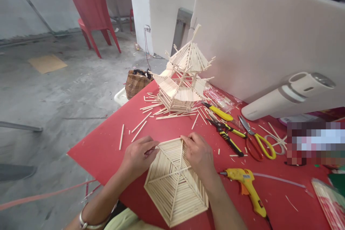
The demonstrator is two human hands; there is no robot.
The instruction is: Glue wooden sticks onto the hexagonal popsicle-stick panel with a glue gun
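Note:
A hexagonal panel of thin wooden sticks [176, 187], with spokes meeting at its middle, lies at the near edge of the red table. My left hand [141, 152] pinches its upper left corner, fingers closed. At the top corner my right hand [198, 151] grips the rim between thumb and fingers. Beyond the panel stands a tiered pagoda model of sticks [183, 79], with loose sticks [176, 116] around its base. To the right of my right hand lies a yellow glue gun [248, 187].
Cutting pliers [226, 134], a yellow cutter [219, 112], scissors [260, 143] and a large pale flask [285, 97] lie on the right of the table [102, 151]. A pale partition [248, 32] stands behind. A plaid bag [137, 83] and a red chair [93, 10] are on the left.

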